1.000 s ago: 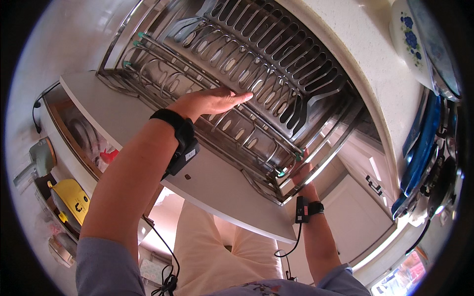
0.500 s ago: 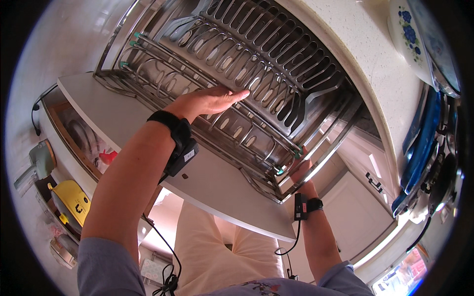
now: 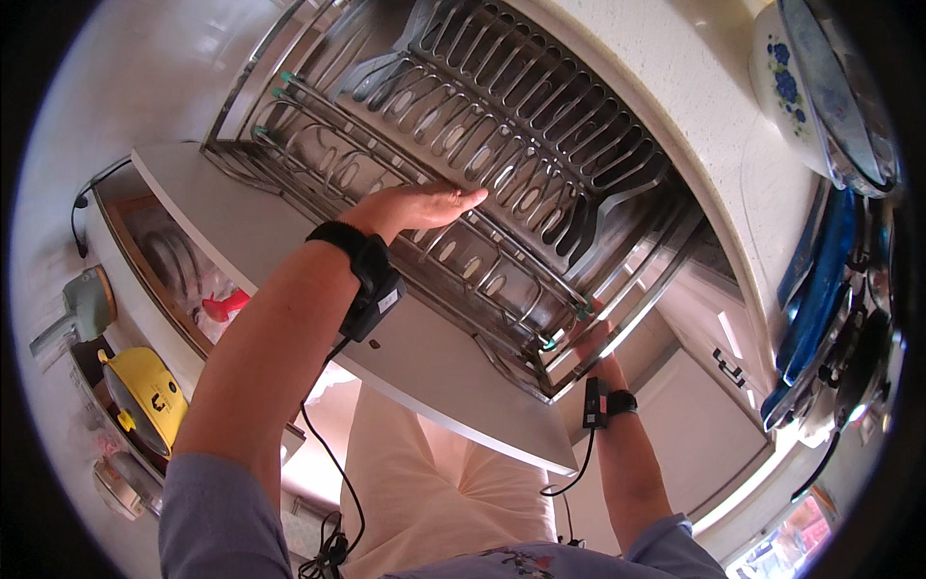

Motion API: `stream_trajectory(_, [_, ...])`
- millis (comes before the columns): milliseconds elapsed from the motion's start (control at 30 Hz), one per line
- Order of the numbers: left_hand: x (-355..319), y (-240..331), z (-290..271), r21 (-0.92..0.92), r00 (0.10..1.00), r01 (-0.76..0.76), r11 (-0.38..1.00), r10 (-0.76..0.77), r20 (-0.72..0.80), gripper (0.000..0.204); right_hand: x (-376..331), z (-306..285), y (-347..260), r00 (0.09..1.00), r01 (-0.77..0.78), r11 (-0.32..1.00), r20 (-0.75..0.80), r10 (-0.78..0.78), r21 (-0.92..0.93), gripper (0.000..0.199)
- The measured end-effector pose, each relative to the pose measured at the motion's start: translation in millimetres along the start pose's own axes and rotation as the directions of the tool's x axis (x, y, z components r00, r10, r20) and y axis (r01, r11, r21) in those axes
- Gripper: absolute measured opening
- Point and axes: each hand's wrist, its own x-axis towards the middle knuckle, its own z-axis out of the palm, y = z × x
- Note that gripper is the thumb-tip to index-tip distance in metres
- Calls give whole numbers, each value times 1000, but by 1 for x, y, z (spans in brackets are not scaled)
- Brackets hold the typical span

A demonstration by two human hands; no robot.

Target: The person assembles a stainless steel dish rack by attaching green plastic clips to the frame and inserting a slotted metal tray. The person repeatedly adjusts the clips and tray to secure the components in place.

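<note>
A metal wire dish rack point(image 3: 502, 145) with rows of looped slots sits inside a pulled-out drawer with a pale grey front panel point(image 3: 415, 372). My left hand point(image 3: 429, 206) is closed over the rack's front rail near its middle. Its thumb lies stretched along the wires and the other fingers are partly hidden. At the rack's right front corner, by a green end cap, my right hand point(image 3: 590, 333) is closed at the rails. The drawer's side rails cover much of that hand. Each wrist carries a black strap with a small box.
A pale speckled countertop point(image 3: 675, 125) curves above the drawer. On it stand flowered bowls point(image 3: 786, 87) at the far right, near hanging utensils and a blue item point(image 3: 820, 280). A yellow lidded container point(image 3: 145, 396) is at the left. Black cables point(image 3: 338, 473) hang by my legs.
The whole view has shifted slightly, with the drawer's left end appearing farther right. Both hands keep their places on the rack.
</note>
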Motion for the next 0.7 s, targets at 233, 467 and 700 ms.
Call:
stream_trajectory(233, [-15,16,-35,165,969,115,980,-147,201,85,18,-48,-8,991,-37,999,132,31,38,23])
stream_trajectory(467, [-60,10,-88,67,985,-85,994,74,154,46,-23,-34,-70,999,24,648,38,8,-761,24])
stream_trajectory(700, [-125,-60,-169,-274,960,-61,960,-19,-280,19,-124,57,-85,958,50,-480,177,-225,-876,13])
